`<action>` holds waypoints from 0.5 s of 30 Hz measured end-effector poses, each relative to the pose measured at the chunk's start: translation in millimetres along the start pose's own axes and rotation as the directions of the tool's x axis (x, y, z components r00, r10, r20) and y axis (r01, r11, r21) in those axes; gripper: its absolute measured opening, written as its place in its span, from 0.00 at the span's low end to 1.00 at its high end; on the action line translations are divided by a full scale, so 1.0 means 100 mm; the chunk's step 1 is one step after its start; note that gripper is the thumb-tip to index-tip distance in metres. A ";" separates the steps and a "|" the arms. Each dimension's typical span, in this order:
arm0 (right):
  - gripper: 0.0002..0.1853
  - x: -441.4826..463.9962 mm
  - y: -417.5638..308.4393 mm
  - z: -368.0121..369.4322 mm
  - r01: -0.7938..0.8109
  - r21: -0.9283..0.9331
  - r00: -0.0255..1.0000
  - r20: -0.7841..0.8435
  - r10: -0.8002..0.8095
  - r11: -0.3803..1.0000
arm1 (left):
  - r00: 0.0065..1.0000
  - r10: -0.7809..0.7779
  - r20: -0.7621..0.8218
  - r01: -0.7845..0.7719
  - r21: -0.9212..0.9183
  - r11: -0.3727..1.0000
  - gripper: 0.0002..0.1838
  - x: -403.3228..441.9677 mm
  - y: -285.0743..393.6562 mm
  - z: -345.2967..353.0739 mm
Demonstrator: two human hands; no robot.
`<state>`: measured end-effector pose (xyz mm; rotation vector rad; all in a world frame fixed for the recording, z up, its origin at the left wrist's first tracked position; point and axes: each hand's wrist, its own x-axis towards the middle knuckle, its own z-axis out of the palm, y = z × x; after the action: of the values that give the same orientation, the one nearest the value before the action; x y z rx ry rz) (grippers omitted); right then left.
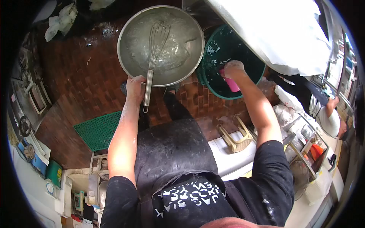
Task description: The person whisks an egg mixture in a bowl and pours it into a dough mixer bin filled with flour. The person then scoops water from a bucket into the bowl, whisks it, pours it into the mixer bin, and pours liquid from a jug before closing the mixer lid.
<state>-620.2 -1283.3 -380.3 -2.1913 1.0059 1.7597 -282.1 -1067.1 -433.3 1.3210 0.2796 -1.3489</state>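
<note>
My left hand (135, 86) grips the near rim of a large metal bowl (125, 49), close to the whisk's handle. A wire whisk (150, 78) lies across the bowl, its loops inside and its handle sticking out over the near rim. Clear liquid seems to cover the bowl's bottom. My right hand (234, 70) is closed on a pink container (232, 84) inside a green tub (213, 92), to the right of the bowl. The pink container is tilted, and my fingers partly hide it.
A metal table edge with white cloth or plastic (273, 34) juts in at the upper right. Below are a brown tiled floor (76, 87), a green mat (99, 131) and a beige stool (237, 142). Another person (327, 114) is at the far right.
</note>
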 end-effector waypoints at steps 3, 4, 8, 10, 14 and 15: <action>0.23 0.81 -0.09 0.77 -0.187 0.128 0.977 0.128 0.171 0.974 | 0.998 -0.031 -0.055 0.032 0.017 0.999 0.16 -0.05 0.03 0.01; 0.21 1.00 -0.17 0.95 -0.178 0.194 0.982 0.096 0.162 0.965 | 0.997 -0.016 -0.070 0.019 0.038 0.999 0.15 -0.08 0.04 -0.01; 0.16 1.46 -0.46 1.20 -0.104 0.331 0.994 0.020 0.103 0.938 | 0.999 -0.019 -0.040 0.020 0.023 1.000 0.14 0.01 -0.19 -0.31; 0.16 1.50 -0.62 1.15 -0.068 0.318 0.995 -0.048 0.087 0.946 | 0.998 -0.043 -0.050 0.043 0.004 0.999 0.15 -0.02 -0.21 -0.39; 0.16 1.49 -0.73 1.10 -0.095 0.470 0.945 -0.236 0.228 0.878 | 0.991 -0.064 -0.120 0.064 -0.002 0.998 0.16 -0.19 -0.15 -0.44; 0.16 1.55 -0.77 1.18 -0.105 0.558 0.921 -0.258 0.292 0.823 | 0.988 -0.055 -0.146 0.055 -0.005 0.998 0.17 -0.24 -0.11 -0.42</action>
<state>-657.3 -1226.6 -578.2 -2.0864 1.6287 0.9830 -276.9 -1017.2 -434.1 1.4226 0.4199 -1.2993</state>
